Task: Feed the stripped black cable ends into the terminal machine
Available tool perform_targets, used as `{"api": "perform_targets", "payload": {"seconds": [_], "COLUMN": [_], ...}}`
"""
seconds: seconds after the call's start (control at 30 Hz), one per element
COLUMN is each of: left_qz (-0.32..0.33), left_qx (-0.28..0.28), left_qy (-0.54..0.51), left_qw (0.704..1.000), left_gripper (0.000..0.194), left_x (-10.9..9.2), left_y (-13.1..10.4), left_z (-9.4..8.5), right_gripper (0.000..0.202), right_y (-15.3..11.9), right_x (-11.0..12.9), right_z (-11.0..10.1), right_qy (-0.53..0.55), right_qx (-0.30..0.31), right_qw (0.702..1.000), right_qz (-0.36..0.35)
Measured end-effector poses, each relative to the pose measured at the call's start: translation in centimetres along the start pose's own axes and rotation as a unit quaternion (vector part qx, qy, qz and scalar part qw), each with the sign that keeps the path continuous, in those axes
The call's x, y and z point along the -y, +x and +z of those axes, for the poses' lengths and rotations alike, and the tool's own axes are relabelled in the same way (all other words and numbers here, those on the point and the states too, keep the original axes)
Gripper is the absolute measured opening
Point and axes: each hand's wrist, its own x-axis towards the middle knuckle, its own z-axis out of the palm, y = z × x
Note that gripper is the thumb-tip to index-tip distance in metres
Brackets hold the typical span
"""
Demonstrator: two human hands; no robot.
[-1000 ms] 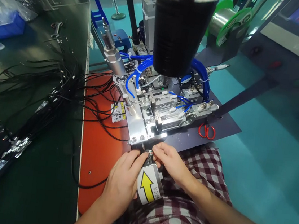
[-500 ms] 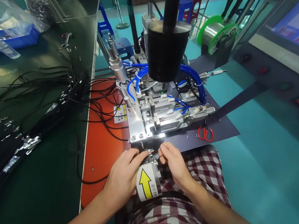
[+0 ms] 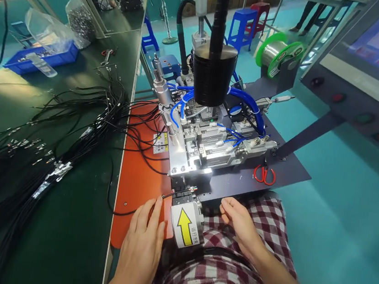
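My left hand (image 3: 143, 235) lies over the orange base plate (image 3: 122, 235) with its fingers stretched out, the fingertips touching a black cable (image 3: 169, 195). The cable runs under this hand into a small dark holder (image 3: 184, 198) at the front of the machine. Short coloured wire ends (image 3: 193, 189) stick out on the holder's right side. My right hand (image 3: 240, 219) hovers above my lap, right of the holder, fingers curled together; whether anything small is between them is hidden. A yellow arrow label (image 3: 185, 226) faces me on the block below the holder.
Behind the holder stands the metal machine (image 3: 213, 145) with blue air tubes, under a black funnel-shaped hood (image 3: 213, 76). Red-handled scissors (image 3: 264, 174) lie at right. A bundle of black cables (image 3: 86, 136) covers the left bench. A solder wire spool (image 3: 279, 54) and control panel (image 3: 364, 96) stand right.
My left hand has moved left and down from the holder onto the orange plate, uncovering the cable. My right hand has drawn away to the right from the wire ends. The view has shifted.
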Motion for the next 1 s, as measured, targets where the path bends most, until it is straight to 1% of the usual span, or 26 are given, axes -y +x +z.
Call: {"api": "perform_targets", "payload": {"seconds": [0.1, 0.2, 0.33, 0.4, 0.5, 0.57, 0.7, 0.8, 0.9, 1.0], "left_qz": [-0.009, -0.022, -0.031, -0.034, -0.029, -0.030, -0.044, -0.046, -0.037, -0.018], "left_qx": [-0.009, -0.011, 0.007, 0.015, 0.013, 0.012, 0.021, 0.006, -0.014, -0.019], "left_qy": [-0.001, -0.009, -0.021, -0.026, -0.037, -0.048, -0.076, -0.099, -0.104, -0.102], "left_qw": [1.000, 1.000, 0.999, 0.999, 0.999, 0.998, 0.996, 0.994, 0.994, 0.994], "left_gripper": [0.059, 0.055, 0.046, 0.045, 0.045, 0.044, 0.044, 0.043, 0.041, 0.037], "left_x": [-0.1, 0.0, 0.3, 0.3, 0.5, 0.7, 1.5, 1.7, 1.4, 0.9], "left_y": [0.0, 0.3, 1.1, 1.4, 2.0, 2.7, 5.1, 6.2, 5.7, 3.6], "left_z": [0.3, 0.2, -0.2, -0.3, -0.3, -0.4, -0.7, -0.6, -0.6, -1.6], "right_gripper": [0.039, 0.039, 0.041, 0.041, 0.041, 0.040, 0.041, 0.041, 0.041, 0.039], "right_y": [-0.2, -0.4, -0.7, -0.8, -0.9, -0.9, -1.2, -1.5, -1.7, -0.8], "right_x": [-0.5, -0.8, -0.8, -0.6, -0.6, -0.8, -1.1, -0.9, -1.3, -2.6], "right_z": [-0.6, -0.9, -1.0, -1.0, -1.0, -1.1, -1.4, -1.6, -2.3, -4.3], "right_qy": [0.000, -0.002, -0.009, -0.013, -0.016, -0.016, -0.019, -0.024, -0.035, -0.075], "right_qx": [-0.003, -0.008, -0.011, -0.012, -0.015, -0.013, -0.005, -0.003, -0.011, -0.020], "right_qw": [1.000, 1.000, 1.000, 1.000, 1.000, 1.000, 1.000, 0.999, 0.999, 0.997], "right_qz": [0.005, 0.015, 0.019, 0.015, 0.011, 0.008, 0.015, 0.020, -0.001, -0.008]}}
